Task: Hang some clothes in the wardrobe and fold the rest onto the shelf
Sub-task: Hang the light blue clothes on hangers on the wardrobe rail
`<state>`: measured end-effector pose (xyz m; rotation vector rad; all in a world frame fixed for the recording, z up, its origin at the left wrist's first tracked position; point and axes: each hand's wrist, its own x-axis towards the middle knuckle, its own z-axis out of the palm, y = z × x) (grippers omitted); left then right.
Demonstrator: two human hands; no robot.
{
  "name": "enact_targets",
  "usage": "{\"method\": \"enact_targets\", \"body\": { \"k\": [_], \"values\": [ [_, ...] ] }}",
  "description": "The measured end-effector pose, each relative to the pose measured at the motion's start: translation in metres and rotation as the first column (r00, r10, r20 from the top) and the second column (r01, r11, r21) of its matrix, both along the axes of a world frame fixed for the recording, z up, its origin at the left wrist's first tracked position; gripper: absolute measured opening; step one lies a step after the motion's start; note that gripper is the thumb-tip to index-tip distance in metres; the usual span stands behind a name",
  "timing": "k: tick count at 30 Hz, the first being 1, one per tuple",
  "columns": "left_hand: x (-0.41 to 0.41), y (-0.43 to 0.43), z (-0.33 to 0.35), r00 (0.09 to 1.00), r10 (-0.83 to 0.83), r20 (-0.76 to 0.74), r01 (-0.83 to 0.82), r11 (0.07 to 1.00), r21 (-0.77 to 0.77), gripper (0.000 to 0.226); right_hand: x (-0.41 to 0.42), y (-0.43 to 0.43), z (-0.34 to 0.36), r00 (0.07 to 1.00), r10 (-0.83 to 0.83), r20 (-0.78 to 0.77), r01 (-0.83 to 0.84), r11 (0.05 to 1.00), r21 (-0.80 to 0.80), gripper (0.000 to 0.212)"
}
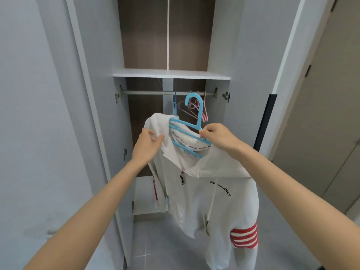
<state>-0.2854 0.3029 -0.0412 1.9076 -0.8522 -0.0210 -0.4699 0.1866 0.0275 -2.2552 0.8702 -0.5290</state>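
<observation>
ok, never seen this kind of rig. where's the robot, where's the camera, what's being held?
There is no robot and no mechanical grip here: both arms are a person's own. The single picture comes from a wide-angle camera worn on the head, looking forward and down into an open wardrobe. The left hand pinches the shoulder fabric of a white zip hoodie, which is draped on a blue hanger. The right hand grips that hanger just below its hook. Behind are the rail, with pink hangers on it, and a white shelf above. The hook seems not yet on the rail.
</observation>
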Motion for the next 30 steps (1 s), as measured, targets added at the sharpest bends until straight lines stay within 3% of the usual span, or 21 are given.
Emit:
{"method": "enact_targets", "body": {
  "k": [8, 14, 23, 30],
  "values": [
    [0.011, -0.029, 0.001, 0.974, -0.012, 0.226, -0.008, 0.996, 0.086, 0.042, -0.002, 0.001, -0.010, 0.999, -0.039, 0.003, 0.038, 0.988, 0.147, 0.021],
    [0.028, -0.046, -0.014, 0.887, -0.082, 0.454, -0.044, 0.964, 0.261, 0.026, 0.009, -0.001, -0.033, 0.999, -0.036, -0.007, 0.037, 0.981, 0.189, 0.022],
    [0.048, -0.072, -0.034, 0.904, -0.191, 0.383, 0.070, 0.949, 0.308, 0.025, 0.053, -0.045, -0.066, 0.999, -0.032, -0.024, 0.037, 0.962, 0.271, 0.027],
    [0.094, -0.105, -0.040, 0.912, -0.151, 0.381, 0.046, 0.961, 0.273, 0.027, 0.114, -0.102, -0.076, 0.999, 0.049, -0.017, -0.041, 0.946, 0.320, 0.024]
  ]
}}
